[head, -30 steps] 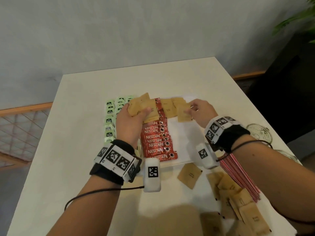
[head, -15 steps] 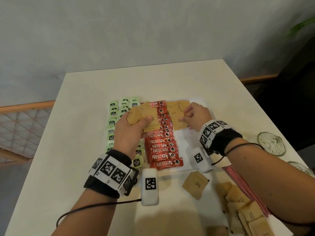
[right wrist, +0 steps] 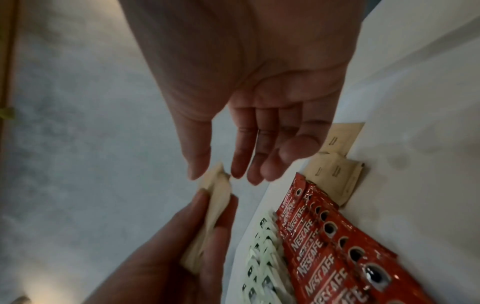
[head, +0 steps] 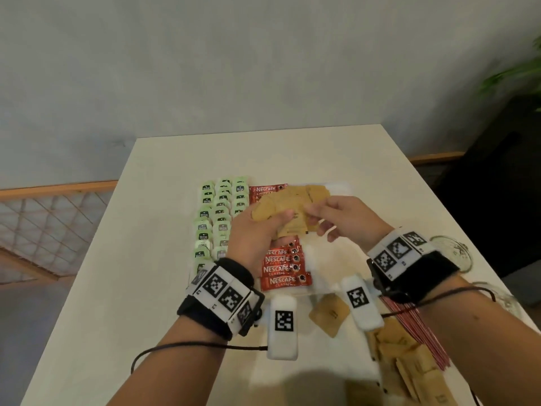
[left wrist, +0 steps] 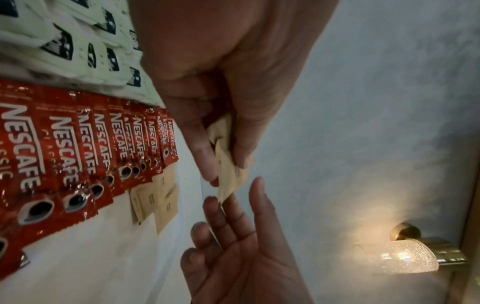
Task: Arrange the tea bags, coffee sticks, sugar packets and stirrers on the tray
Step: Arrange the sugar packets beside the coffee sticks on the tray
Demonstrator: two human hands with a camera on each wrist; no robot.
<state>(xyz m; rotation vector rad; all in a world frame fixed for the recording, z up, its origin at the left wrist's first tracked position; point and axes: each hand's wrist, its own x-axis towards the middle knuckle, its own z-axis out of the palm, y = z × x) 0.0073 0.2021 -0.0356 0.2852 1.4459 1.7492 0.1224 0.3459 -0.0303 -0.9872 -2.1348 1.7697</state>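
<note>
My left hand [head: 263, 230] grips a stack of brown sugar packets [head: 272, 212] above the white tray [head: 328, 259]. My right hand [head: 336, 218] reaches to that stack with fingers nearly straight. Its thumb and forefinger lie on either side of a packet corner [right wrist: 217, 174] without clamping it. The stack also shows in the left wrist view [left wrist: 231, 170]. On the tray lie rows of green tea bags [head: 216, 212], a row of red coffee sticks [head: 281, 268] and a few sugar packets [head: 317, 191] at the far end. Red-striped stirrers [head: 415, 326] lie on the table by my right wrist.
More sugar packets [head: 404, 356] lie loose on the table near its front right edge, one [head: 329, 313] just in front of the tray. Glass dishes [head: 450, 253] stand at the table's right edge. A wall runs behind the table.
My right hand left the packet it laid at the tray's far end and came back to the stack. My left hand brought the stack slightly to the right, toward it.
</note>
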